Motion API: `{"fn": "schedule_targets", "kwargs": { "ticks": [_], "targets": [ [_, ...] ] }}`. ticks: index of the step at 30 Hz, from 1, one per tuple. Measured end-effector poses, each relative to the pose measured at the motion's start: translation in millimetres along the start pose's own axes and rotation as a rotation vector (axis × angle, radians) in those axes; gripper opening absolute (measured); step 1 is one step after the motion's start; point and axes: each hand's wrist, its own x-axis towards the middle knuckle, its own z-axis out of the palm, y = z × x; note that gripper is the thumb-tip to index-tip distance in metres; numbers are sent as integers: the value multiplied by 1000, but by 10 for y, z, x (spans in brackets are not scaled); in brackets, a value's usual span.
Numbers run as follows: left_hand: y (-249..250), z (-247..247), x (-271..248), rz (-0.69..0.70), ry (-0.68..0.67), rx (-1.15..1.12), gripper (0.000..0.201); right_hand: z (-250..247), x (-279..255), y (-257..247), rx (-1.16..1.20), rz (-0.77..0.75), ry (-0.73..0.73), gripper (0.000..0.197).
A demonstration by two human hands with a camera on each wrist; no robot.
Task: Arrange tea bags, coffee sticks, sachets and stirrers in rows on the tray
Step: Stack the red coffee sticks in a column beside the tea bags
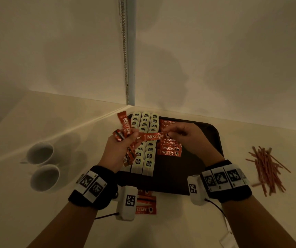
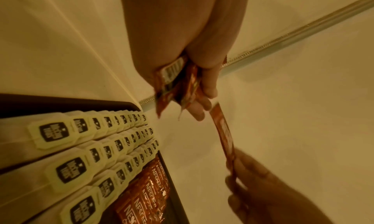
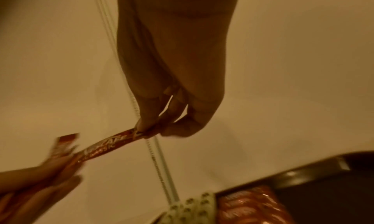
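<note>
A dark tray [image 1: 213, 138] holds three rows of pale tea bags [image 1: 149, 156] on its left and a row of red coffee sticks [image 1: 170, 151] beside them. Above the tea bags, my left hand [image 1: 120, 149] grips a bundle of red coffee sticks [image 1: 125, 127], also seen in the left wrist view as a bundle [image 2: 176, 85]. My right hand [image 1: 183, 135] pinches the right end of one coffee stick [image 1: 152, 136] that stretches across to the left hand. The right wrist view shows the same stick [image 3: 109, 146] pinched between fingertips [image 3: 145, 125].
Two white cups [image 1: 41, 163] stand at the left. A loose heap of brown stirrers [image 1: 267, 167] lies on the counter right of the tray. More coffee sticks [image 1: 145, 204] lie in front of the tray. A wall corner with a bead chain [image 1: 125, 51] rises behind.
</note>
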Motion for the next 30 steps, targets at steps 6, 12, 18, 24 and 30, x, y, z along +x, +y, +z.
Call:
{"fn": "schedule_targets", "kwargs": {
  "ticks": [6,12,18,24,30],
  "targets": [
    [-39,-189,-22,-83,15,30,9,-46,-89,654,-130,210,76,15],
    [-77,-231,-53,-103,19,42,10,171,-230,1191,-162,395,3,15],
    [-97,-216,-50,-114,21,69,10,284,-173,1297,-112,420,121,14],
    [-95,-203,-45,-109,26,79,9,322,-95,1309,-105,416,192,16],
    [-126,-187,-34,-123,31,97,11,355,-70,1312,-136,424,200,16]
  ]
}}
